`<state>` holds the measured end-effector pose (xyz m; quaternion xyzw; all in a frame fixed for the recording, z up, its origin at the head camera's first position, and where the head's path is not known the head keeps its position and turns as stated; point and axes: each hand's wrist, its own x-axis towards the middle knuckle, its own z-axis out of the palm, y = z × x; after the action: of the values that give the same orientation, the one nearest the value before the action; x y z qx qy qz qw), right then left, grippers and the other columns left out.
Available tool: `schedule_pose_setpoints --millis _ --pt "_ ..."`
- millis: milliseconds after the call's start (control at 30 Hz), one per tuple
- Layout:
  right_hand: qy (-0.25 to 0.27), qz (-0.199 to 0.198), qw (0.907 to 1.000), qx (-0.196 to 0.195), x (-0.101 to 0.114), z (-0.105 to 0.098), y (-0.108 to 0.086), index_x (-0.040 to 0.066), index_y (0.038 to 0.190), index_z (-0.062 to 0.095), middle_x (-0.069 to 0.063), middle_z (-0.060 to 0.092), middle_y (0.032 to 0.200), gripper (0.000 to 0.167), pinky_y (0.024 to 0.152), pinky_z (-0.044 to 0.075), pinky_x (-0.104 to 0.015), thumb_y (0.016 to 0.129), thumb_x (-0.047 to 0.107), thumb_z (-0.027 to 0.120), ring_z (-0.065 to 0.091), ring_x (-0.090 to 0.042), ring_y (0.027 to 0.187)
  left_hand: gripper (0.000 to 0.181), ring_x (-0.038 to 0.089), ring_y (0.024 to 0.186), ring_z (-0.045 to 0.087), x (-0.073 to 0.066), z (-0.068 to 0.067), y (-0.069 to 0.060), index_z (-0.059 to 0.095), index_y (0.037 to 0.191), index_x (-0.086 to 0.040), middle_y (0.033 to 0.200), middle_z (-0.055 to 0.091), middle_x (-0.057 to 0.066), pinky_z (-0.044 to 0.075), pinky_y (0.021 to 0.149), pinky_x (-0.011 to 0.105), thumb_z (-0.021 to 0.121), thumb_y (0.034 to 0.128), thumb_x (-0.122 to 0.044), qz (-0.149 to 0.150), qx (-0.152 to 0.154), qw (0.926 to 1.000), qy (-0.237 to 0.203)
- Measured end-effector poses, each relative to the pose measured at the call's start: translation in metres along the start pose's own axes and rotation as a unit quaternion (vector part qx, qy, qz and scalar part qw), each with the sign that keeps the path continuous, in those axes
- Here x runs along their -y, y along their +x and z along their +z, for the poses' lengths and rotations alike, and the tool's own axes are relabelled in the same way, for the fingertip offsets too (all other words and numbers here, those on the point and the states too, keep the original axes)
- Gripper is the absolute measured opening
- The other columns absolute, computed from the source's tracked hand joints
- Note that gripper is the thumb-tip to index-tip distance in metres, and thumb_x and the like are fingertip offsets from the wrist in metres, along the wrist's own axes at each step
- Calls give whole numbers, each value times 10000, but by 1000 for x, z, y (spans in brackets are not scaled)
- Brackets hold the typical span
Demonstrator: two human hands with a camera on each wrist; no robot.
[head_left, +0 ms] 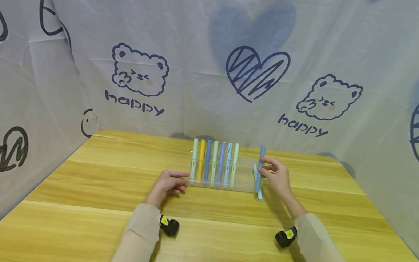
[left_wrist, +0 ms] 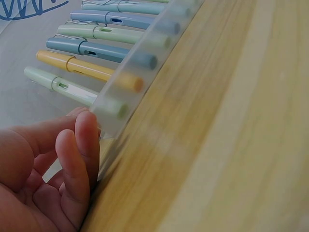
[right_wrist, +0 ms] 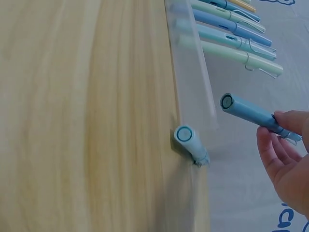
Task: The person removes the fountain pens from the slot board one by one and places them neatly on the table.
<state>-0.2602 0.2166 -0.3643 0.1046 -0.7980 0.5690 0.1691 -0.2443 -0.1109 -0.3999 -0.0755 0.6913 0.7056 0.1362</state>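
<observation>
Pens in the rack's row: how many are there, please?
7, left to right: first green pen, yellow pen, blue pen, second green pen, purple pen, light-blue pen, third green pen.

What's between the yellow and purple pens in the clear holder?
Two pens, per the head view: a dark blue pen beside the yellow pen, then a pale green pen beside the purple pen.

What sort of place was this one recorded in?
Likely a curtained-off indoor recording corner: a pale cloth sheet printed with dark-blue bear and heart drawings hangs behind a yellow wood-grain table, which holds a clear plastic rack of slim coloured pens.
</observation>
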Motion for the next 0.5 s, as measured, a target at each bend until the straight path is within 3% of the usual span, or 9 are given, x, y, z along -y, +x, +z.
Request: schedule_pose_setpoints --millis 233,367,500 --pt "-135 -201 9997 4 -6 -6 -2 -142 1008 576 -261 560 1006 280 540 535 -284 735 -149 634 594 -43 637 319 84 455 552 1 0 1 579 1136 61 590 608 55 448 393 184 603 821 13 15 3 10000 -5" --pt "216 -387 9990 19 -33 -12 1 -81 978 621 -134 598 973 257 512 522 -236 727 -113 664 607 -63 644 318 84 452 551 1 -1 0 578 1137 62 582 604 52 446 389 185 601 823 14 28 0 10000 4" --pt "210 -393 9990 13 -70 -20 9 65 936 681 -72 648 858 218 503 523 -243 733 -6 711 619 -80 644 320 83 454 551 1 0 0 575 1141 63 587 606 52 446 391 184 596 825 15 51 27 10000 -13"
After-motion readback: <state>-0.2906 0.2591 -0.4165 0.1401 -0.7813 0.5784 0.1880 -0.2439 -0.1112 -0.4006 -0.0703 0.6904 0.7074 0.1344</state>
